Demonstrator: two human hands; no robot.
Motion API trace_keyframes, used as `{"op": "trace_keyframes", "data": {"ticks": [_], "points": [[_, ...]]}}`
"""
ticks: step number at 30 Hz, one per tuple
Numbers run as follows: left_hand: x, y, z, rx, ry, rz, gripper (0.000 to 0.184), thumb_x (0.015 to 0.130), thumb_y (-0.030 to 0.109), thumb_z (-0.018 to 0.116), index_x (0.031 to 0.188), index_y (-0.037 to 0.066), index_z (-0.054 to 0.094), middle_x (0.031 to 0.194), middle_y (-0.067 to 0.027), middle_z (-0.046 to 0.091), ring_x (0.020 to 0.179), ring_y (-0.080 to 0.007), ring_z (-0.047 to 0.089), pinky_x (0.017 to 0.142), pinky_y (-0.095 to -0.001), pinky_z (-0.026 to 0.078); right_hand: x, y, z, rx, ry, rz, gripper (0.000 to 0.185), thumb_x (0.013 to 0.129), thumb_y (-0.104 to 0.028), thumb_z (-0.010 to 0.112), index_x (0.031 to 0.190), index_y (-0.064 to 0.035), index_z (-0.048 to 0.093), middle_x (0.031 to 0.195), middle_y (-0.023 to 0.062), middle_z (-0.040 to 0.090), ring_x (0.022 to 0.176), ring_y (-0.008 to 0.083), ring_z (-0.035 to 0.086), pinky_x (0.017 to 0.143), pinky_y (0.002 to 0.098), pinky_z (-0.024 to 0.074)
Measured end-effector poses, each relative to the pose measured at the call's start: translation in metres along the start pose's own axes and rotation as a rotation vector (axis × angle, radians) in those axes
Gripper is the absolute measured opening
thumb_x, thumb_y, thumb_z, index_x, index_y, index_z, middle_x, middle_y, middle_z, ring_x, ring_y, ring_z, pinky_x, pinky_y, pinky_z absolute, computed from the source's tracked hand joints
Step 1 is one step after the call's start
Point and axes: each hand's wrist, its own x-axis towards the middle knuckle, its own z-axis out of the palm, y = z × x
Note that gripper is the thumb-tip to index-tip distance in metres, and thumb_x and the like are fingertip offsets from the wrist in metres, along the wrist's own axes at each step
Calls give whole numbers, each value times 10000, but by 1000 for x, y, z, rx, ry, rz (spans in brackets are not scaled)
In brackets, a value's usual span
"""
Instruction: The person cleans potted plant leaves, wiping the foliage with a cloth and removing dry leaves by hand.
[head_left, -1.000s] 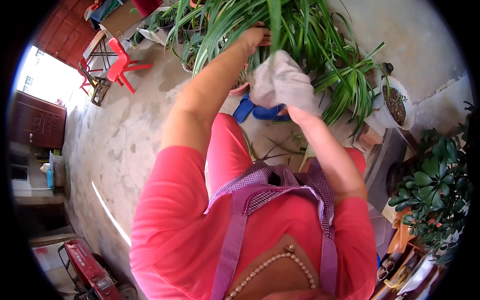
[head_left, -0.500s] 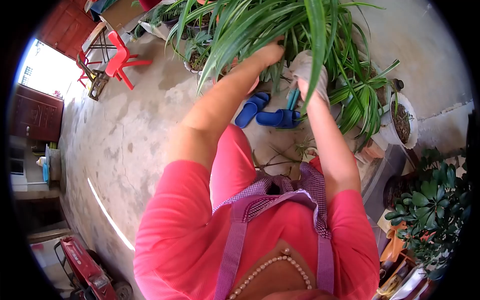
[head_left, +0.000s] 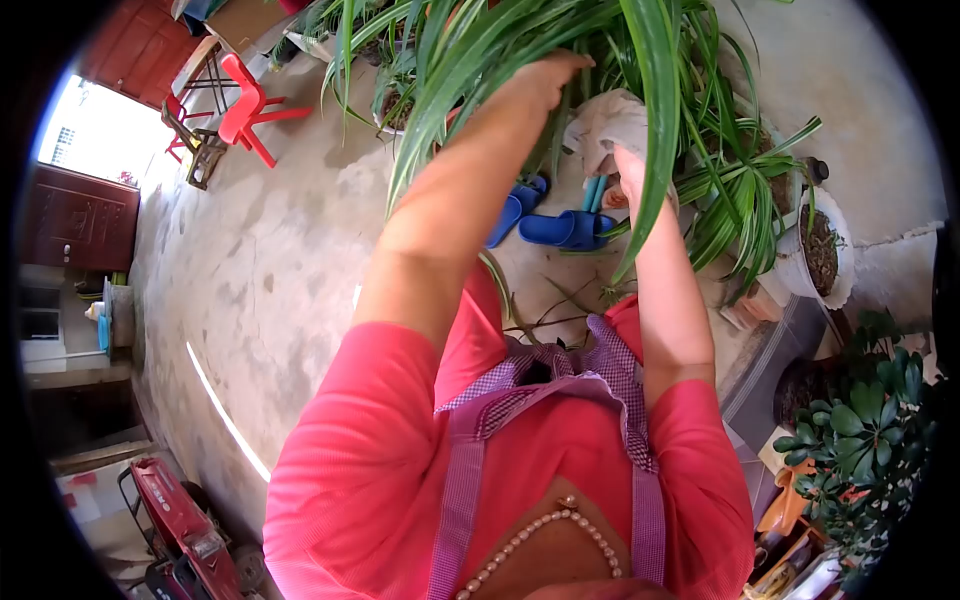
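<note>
Soft, light hands seem best here, so the long leaves do not snap. The right hand (head_left: 634, 178) holds a crumpled pale cloth (head_left: 607, 122) right beside the spider plant (head_left: 655, 90). The left hand (head_left: 552, 78) is in among the plant's leaves, but I cannot tell if its grip is wide or narrow. The leaves are thin, floppy and green with pale stripes. Blue slippers (head_left: 568, 230) lie just under the plant, and a red chair (head_left: 240, 112) stands well off to its left.

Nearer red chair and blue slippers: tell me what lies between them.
In the head view, concrete floor shows between the nearer red chair and the blue slippers; the left forearm crosses over part of that stretch, hiding it.
</note>
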Motion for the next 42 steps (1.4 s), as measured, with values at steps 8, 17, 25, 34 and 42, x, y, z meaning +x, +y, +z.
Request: {"op": "trace_keyframes", "data": {"ticks": [8, 17, 25, 34, 42], "points": [[-51, 28, -42, 62, -311, 111, 118, 754, 210, 592, 788, 100, 563, 638, 48, 517, 584, -59, 474, 529, -212, 351, 7, -25, -15, 389, -180, 401, 157, 801, -168, 504, 884, -41, 543, 736, 42, 542, 567, 120, 525, 419, 234, 424], [-25, 30, -62, 159, -397, -76, 128, 744, 211, 608, 815, 117, 557, 723, 24, 550, 673, -95, 518, 655, -248, 407, 39, -20, 5, 565, -437, 372, 307, 787, -76, 374, 1072, -3, 462, 989, 100, 526, 907, 169, 511, 725, 299, 440], [-66, 51, -55, 199, -410, 0, 121, 728, 196, 609, 810, 119, 565, 765, 24, 582, 700, -74, 537, 645, -243, 397, 36, -11, 49, 939, -263, 256, 161, 807, -95, 446, 921, -6, 515, 861, 61, 544, 780, 137, 521, 719, 256, 431], [-57, 72, -71, 295, -414, -6, 143, 685, 153, 656, 777, 104, 559, 688, -4, 565, 578, -75, 508, 514, -203, 387, -38, -21, 44, -371, 247, -511, 53, 716, -73, 481, 725, -114, 515, 699, 5, 527, 585, 85, 515, 505, 192, 408], [-36, 78, -78, 217, -468, -97, 155, 690, 143, 633, 802, 62, 562, 755, -40, 570, 693, -152, 526, 686, -286, 428, -43, -126, 32, -851, -64, -710, 74, 656, -94, 488, 700, -58, 537, 656, 48, 525, 619, 142, 520, 565, 258, 433]]}}
